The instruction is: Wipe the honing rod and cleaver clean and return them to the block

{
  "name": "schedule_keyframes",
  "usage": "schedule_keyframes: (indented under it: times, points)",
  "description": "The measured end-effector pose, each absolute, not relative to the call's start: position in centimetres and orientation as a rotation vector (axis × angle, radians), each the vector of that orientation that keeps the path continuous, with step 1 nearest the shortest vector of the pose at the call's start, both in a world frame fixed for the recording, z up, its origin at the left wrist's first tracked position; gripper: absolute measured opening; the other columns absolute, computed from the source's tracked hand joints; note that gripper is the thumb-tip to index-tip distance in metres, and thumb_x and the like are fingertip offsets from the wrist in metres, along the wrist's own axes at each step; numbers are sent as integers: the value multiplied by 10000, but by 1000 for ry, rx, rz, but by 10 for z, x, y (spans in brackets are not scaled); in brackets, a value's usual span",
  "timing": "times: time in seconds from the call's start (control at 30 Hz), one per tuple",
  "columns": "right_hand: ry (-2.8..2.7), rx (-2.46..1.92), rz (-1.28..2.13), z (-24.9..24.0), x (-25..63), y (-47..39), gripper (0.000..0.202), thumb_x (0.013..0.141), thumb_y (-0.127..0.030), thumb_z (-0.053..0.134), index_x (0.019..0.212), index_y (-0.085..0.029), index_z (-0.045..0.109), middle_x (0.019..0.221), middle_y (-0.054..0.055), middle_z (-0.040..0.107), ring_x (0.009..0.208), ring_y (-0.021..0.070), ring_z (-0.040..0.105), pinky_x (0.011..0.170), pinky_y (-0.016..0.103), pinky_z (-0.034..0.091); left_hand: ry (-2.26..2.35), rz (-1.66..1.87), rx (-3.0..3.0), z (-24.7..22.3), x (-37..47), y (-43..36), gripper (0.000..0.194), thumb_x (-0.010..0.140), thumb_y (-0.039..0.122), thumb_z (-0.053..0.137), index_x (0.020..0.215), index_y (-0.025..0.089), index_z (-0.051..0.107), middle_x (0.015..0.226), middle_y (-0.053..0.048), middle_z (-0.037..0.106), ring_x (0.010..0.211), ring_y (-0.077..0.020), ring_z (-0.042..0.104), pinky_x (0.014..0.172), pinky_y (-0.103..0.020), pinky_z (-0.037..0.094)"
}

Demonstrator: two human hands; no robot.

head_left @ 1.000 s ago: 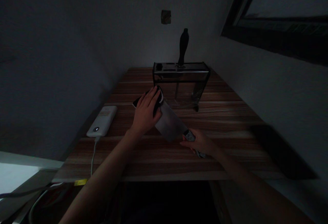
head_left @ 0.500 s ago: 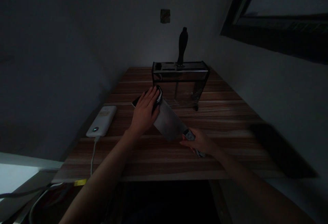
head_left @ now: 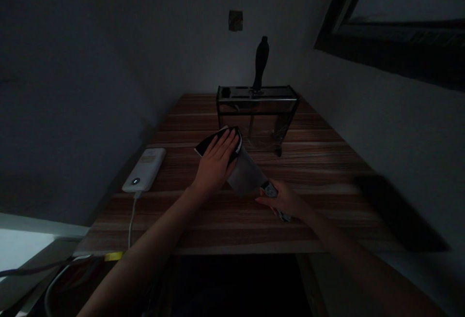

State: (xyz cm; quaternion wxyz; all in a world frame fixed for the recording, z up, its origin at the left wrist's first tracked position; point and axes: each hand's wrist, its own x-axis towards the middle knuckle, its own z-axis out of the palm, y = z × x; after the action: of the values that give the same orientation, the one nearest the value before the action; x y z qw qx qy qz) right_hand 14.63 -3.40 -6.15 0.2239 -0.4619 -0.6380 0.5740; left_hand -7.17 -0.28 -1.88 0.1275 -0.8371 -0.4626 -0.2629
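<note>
A broad-bladed cleaver [head_left: 247,175] is held at a slant above the wooden table, its blade pointing up and to the left. My right hand [head_left: 287,200] is wrapped around the cleaver's patterned handle. With fingers close together, my left hand [head_left: 215,166] holds a dark cloth with a pale edge [head_left: 207,144] against the far part of the blade. The cloth and hand hide the blade's far end. Behind them stands a knife block [head_left: 257,93] with clear sides and a metallic slotted top. A black-handled tool [head_left: 260,63] sticks upright out of it.
On the table's left side lies a white power bank [head_left: 147,168] with a cable [head_left: 131,220] running off the front edge. Walls rise on both sides and behind the wooden table [head_left: 319,172]. A dark frame [head_left: 363,51] is on the right wall. The light is dim.
My left hand and the cloth have slid along the blade to the right and slightly nearer, toward the handle. My right hand still grips the cleaver in nearly the same place.
</note>
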Motion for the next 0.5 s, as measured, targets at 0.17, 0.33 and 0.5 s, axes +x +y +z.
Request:
schedule_keyframes:
  times: [0.17, 0.33, 0.5]
  points:
    - [-1725, -1285, 1580, -63, 147, -33, 337, 636, -416, 671, 761, -186, 459, 479, -85, 477, 335, 55, 450, 307, 155, 366, -1312, -724, -2476, -23, -59, -11, 515, 864, 212, 390, 1354, 117, 258, 1429, -94, 272, 1335, -191, 168, 1095, -412, 178]
    - [-1715, -1271, 1577, -66, 147, -32, 342, 629, -416, 674, 765, -186, 461, 470, -85, 485, 328, 63, 457, 311, 165, 378, -1293, -693, -2508, -26, -48, -19, 520, 860, 218, 397, 1352, 114, 264, 1428, -97, 272, 1335, -197, 169, 1091, -417, 189]
    - [-1727, -1253, 1557, -67, 146, -30, 323, 638, -401, 663, 760, -184, 458, 433, -88, 482, 312, 73, 454, 301, 168, 374, -1236, -626, -2570, -32, -35, -29, 522, 861, 253, 407, 1345, 109, 278, 1431, -93, 264, 1335, -190, 167, 1096, -398, 188]
